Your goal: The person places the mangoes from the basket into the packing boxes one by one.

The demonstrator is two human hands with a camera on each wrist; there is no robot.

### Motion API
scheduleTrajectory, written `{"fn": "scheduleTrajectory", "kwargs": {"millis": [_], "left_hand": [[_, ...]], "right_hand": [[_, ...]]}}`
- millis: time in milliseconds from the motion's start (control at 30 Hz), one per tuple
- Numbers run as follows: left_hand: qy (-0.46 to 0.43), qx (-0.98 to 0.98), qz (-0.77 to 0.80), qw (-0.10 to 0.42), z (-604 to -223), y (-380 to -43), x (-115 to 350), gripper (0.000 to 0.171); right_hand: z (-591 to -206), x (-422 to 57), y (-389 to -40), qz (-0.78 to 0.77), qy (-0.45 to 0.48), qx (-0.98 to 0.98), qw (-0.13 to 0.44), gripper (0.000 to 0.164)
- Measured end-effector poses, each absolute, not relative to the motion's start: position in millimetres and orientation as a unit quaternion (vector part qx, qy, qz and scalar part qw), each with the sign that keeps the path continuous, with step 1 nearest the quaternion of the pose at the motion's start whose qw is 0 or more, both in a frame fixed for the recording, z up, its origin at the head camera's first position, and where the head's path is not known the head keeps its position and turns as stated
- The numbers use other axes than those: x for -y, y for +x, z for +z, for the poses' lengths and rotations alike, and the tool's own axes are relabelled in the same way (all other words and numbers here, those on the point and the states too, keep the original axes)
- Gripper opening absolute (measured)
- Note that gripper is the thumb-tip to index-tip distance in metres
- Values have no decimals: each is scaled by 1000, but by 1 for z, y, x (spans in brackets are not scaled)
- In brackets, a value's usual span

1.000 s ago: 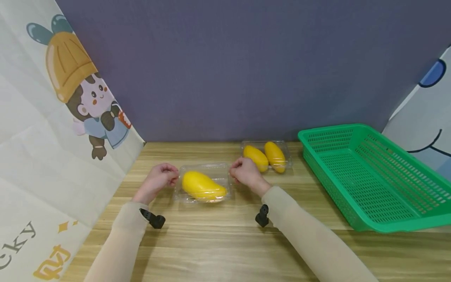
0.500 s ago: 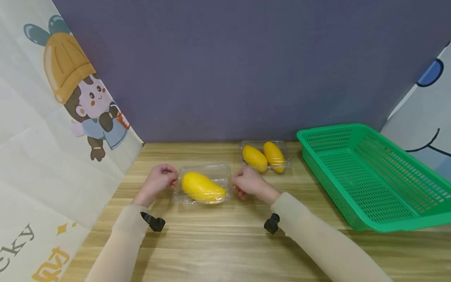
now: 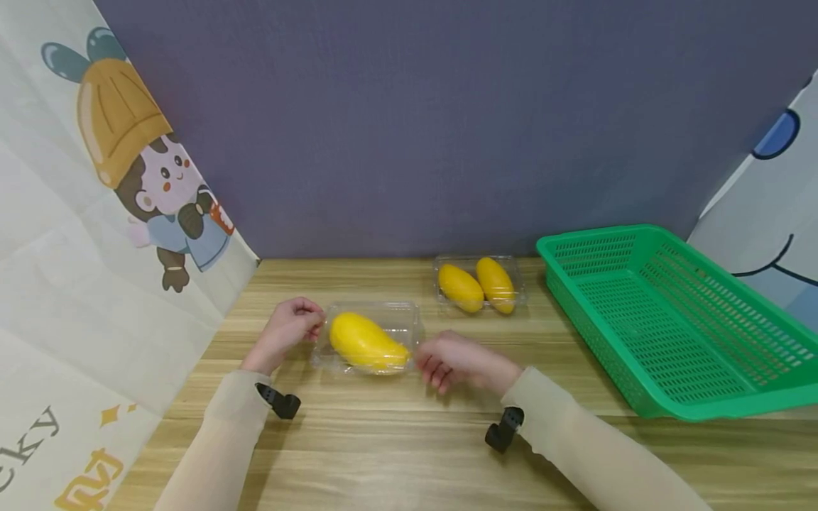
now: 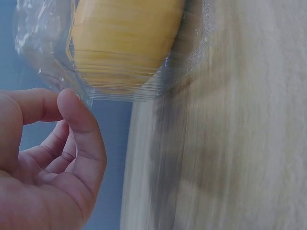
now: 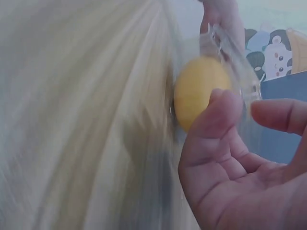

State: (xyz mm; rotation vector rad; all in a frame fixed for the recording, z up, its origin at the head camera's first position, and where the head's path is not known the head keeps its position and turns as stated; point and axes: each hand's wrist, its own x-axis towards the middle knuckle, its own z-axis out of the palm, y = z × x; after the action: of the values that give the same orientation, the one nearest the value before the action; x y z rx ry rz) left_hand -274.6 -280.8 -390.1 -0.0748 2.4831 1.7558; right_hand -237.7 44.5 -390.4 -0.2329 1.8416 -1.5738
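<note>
One yellow mango (image 3: pixel 367 344) lies inside a clear plastic clamshell box (image 3: pixel 404 314) on the wooden table. At the box's left edge, my left hand (image 3: pixel 289 330) pinches the rim between thumb and forefinger, as the left wrist view shows at the box's corner (image 4: pixel 76 86). My right hand (image 3: pixel 459 360) is beside the box's near right corner, slightly blurred. In the right wrist view its thumb (image 5: pixel 216 115) and forefinger (image 5: pixel 276 115) stand apart with nothing between them, and the other fingers are loosely bent.
Behind and to the right is a second clear box (image 3: pixel 442 305) holding two mangoes (image 3: pixel 461 287). A green slotted basket (image 3: pixel 594 348) stands on the right side of the table. A dark panel (image 3: pixel 409 142) rises along the back, and a printed sheet (image 3: pixel 64 284) flanks the left.
My right hand has let go of the box's right edge and moved toward me along that side, its fingers spreading. The left hand has stayed at the left edge.
</note>
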Motion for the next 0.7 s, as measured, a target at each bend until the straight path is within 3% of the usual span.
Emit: {"fn": "scheduleTrajectory", "kwargs": {"millis": [233, 700], "left_hand": [[-22, -817, 575, 50, -389, -274, 280, 17], [-27, -811, 581, 59, -387, -269, 279, 22]], "right_hand": [[-390, -40, -228, -632, -89, -683, 356, 23], [-399, -32, -222, -653, -48, -693, 301, 16]]}}
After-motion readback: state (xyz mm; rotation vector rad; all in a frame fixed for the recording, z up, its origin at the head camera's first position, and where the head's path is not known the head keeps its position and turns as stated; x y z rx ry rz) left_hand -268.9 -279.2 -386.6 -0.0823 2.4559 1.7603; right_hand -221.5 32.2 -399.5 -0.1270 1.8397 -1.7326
